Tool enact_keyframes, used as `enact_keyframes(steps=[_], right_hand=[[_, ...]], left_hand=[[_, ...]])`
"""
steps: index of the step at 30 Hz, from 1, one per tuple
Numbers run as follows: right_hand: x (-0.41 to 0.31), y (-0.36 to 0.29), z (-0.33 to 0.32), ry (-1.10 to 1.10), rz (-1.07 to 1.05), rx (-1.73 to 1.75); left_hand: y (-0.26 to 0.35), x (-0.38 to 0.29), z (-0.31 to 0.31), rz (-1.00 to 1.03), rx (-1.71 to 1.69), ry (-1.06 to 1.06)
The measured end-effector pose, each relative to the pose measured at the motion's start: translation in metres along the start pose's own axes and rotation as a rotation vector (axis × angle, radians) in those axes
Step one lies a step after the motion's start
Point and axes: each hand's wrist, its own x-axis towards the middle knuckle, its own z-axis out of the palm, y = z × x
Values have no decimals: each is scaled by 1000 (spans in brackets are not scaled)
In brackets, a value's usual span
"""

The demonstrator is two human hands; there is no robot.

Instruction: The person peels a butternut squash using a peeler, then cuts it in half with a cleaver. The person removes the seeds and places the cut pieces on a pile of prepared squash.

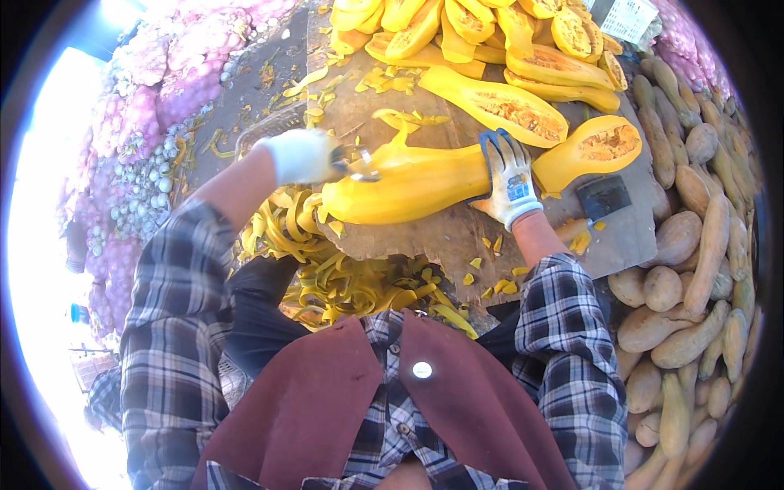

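Note:
A peeled yellow squash (410, 184) lies sideways on a worn wooden board (392, 236). My left hand (300, 156), in a white glove and slightly blurred, grips a peeler (361, 168) at the squash's wide left end. A strip of peel (401, 131) stands up from the flesh beside it. Across the squash's right end, my right hand (511, 180) is spread in a white and blue work glove, holding it against the board. Two cut squash halves, one long (499, 107) and one shorter (591, 150), lie just beyond that hand with seeds showing.
A cleaver (603, 197) rests on the board's right side. Halved squashes (465, 30) are heaped at the back. Curled peelings (331, 282) pile up below the board's front edge. Unpeeled squashes (680, 294) are stacked at right, and net bags of bulbs (144, 116) stand at left.

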Motion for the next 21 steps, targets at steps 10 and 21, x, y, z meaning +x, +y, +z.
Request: enact_keyframes(steps=[10,21], right_hand=[[14,16,17,105,7,309],[1,8,43,407,168,586]], left_hand=[[-85,-38,79,-84,-330,290],[110,115,-33,326,-41,182]])
